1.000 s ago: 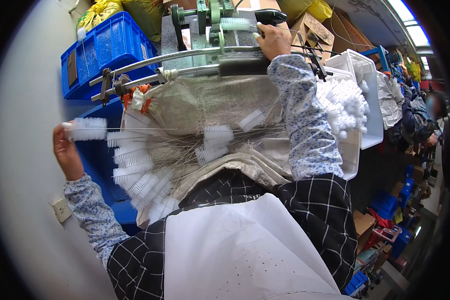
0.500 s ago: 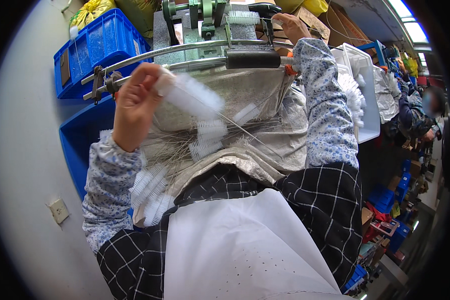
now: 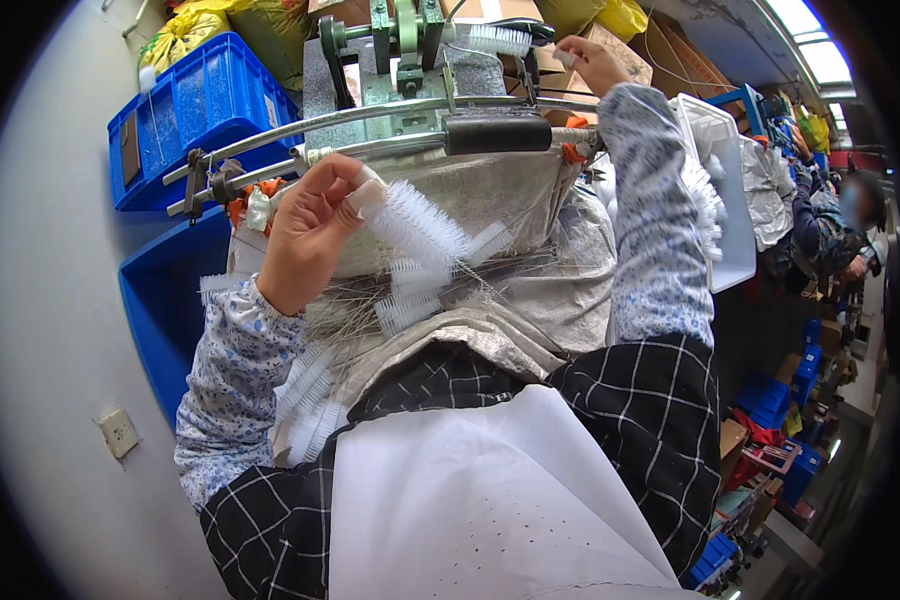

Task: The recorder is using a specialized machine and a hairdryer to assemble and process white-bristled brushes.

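My left hand (image 3: 310, 240) pinches the tip of a white bottle brush (image 3: 422, 228) between thumb and fingers, some wrapped in white tape. Its twisted wire stem slants down to the right over the lap cloth. My right hand (image 3: 596, 66) is raised at the far right, fingers closed in a pinch beside a second white brush (image 3: 498, 40) on the green bench machine (image 3: 407, 50); whatever lies between them is too small to make out. Below my left hand, several loose brushes (image 3: 410, 290) with wire stems lie on the grey cloth (image 3: 430, 205).
Metal rails (image 3: 370, 112) with a black sleeve (image 3: 498, 132) cross in front of the machine. Blue crates (image 3: 195, 110) stand left by the wall. At the right, a white bin (image 3: 735, 200) holds brushes. A person (image 3: 835, 225) sits farther right.
My left hand has moved right and slightly down with the brush, whose bristles are now sharp instead of blurred. My right hand has shifted slightly right and down.
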The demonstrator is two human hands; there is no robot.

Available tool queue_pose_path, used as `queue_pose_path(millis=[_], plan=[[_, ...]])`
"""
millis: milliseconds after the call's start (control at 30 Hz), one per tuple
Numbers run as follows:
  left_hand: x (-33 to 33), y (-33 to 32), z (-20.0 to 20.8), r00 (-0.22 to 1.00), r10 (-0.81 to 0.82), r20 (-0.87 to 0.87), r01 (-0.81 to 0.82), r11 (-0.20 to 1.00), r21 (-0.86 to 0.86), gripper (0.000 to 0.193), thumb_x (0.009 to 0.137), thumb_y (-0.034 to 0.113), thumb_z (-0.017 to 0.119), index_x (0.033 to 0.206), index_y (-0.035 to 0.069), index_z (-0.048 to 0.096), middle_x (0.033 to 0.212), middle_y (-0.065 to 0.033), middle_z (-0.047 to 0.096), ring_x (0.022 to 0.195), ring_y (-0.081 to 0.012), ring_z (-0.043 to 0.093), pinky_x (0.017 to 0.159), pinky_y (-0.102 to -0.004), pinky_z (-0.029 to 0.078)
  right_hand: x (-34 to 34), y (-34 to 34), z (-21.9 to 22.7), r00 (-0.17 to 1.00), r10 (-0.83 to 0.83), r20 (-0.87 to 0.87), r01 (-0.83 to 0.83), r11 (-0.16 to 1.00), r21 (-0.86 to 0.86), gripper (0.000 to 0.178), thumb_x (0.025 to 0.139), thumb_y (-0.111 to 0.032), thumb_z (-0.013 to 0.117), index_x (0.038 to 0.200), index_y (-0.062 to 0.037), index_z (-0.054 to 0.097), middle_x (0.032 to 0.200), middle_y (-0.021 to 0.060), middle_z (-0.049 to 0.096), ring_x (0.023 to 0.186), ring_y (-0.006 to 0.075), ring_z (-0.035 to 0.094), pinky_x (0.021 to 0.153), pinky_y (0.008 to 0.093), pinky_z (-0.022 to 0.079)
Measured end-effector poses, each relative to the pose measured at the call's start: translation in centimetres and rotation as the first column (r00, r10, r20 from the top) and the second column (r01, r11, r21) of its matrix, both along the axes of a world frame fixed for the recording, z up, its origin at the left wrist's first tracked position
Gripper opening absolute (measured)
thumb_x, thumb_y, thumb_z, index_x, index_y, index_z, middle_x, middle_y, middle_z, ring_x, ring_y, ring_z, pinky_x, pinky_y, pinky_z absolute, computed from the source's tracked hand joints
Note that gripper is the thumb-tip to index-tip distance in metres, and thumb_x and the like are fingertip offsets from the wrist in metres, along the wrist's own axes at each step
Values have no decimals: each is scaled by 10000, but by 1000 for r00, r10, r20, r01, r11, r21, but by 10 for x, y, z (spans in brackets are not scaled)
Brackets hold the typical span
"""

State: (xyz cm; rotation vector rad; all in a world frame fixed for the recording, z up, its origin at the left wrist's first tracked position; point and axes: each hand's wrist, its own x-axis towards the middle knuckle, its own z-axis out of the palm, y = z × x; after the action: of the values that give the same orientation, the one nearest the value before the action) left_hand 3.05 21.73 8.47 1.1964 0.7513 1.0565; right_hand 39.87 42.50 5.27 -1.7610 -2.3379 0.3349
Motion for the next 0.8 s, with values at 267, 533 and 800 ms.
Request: queue_pose_path(millis=[267,533,800], plan=[[38,4,-10,993,18,120,-27,997,73,105,810,28,494,910,46,469,826,-28,530,775,-89,497,703,-208,422,-87,-146,66,808,316,-498,-581,564,-586,368,877,-231,366,1184,-30,389,992,120,539,928,190,503,806,298,416],[94,11,-57,961,-29,-275,13,998,-59,278,824,223,485,992,46,353,871,-133,530,706,-228,557,651,-316,446,-86,-106,14,946,-13,-323,-27,992,-120,239,829,-140,418,1050,-84,490,789,88,554,740,189,536,674,287,423],[171,-7,-116,525,10,-851,360,903,232,375,733,73,463,1089,31,349,893,-171,528,820,-323,534,715,-384,405,-127,-46,-21,991,-39,128,10,975,224,316,746,-99,458,1045,-186,519,840,54,565,837,244,500,749,353,380]])
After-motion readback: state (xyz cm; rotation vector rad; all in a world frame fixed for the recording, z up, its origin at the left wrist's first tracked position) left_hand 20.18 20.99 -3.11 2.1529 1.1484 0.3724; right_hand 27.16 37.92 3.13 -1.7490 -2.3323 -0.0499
